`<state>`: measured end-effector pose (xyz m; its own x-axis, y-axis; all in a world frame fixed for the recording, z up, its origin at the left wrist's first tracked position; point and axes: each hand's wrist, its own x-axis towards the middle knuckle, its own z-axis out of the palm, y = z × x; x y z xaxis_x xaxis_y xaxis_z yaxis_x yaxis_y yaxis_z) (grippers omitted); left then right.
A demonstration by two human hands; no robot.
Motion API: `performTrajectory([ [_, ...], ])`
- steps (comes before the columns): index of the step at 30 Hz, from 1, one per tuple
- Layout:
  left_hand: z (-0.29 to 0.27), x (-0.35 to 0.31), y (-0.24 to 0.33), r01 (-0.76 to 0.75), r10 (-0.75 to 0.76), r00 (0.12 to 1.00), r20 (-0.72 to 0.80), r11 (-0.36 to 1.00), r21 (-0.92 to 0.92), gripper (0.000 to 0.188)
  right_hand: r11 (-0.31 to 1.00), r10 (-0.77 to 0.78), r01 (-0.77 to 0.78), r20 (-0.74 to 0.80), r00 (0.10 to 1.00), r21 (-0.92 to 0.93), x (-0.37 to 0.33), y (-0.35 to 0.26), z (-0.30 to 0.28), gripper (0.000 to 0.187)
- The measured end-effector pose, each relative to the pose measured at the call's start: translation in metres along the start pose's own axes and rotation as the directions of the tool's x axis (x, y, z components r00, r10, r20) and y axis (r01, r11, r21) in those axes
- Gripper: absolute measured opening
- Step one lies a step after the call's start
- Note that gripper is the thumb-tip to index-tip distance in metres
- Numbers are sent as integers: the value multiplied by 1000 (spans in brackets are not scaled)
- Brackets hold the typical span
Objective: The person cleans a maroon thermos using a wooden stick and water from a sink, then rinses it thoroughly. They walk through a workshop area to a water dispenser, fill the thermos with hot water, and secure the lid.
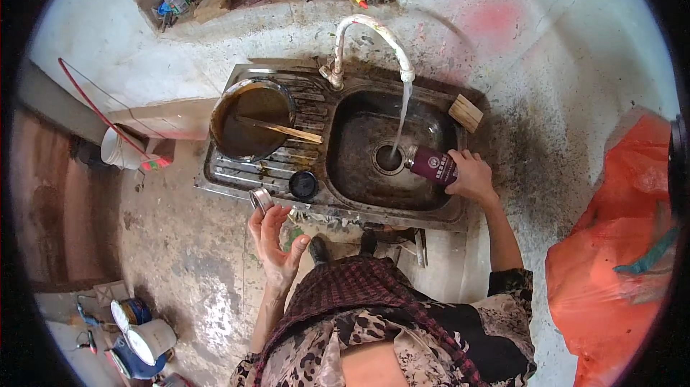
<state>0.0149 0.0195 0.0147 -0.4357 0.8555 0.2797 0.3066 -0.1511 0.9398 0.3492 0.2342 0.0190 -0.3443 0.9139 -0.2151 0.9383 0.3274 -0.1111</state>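
Maroon cylindrical flask with a silver metal neck [433, 165] lies tilted over the dark, stained steel basin [357, 120], its mouth toward the drain, just beside the water [404, 110] running from a white gooseneck tap [374, 22]. From where I stand, the right hand [473, 177] has its fingers closed round the flask's base. The left hand [275, 242] has its thumb spread wide, fingertips touching a round silver metal cap [261, 200] (how firmly, I cannot tell). Near it on the ridged steel drainboard [269, 170] sits a small round black cup [303, 185].
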Motion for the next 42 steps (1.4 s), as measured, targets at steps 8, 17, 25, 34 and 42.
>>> performTrajectory([
  [8,20,6,0,133,-123,989,85,984,-117,71,338,-232,54,28,972,939,-27,-78,2,92],
  [17,41,9,23,-160,153,964,215,987,13,104,65,-493,422,-339,802,904,-31,-161,44,90],
  [25,34,1,17,-300,280,951,131,940,163,83,-62,-566,564,-494,660,824,-34,-182,30,83],
  [34,25,3,33,-429,418,903,95,876,220,72,5,-588,687,-554,589,726,-40,-189,22,76],
  [42,19,2,34,-449,439,893,96,876,174,71,37,-637,709,-530,560,704,-39,-188,21,83],
])
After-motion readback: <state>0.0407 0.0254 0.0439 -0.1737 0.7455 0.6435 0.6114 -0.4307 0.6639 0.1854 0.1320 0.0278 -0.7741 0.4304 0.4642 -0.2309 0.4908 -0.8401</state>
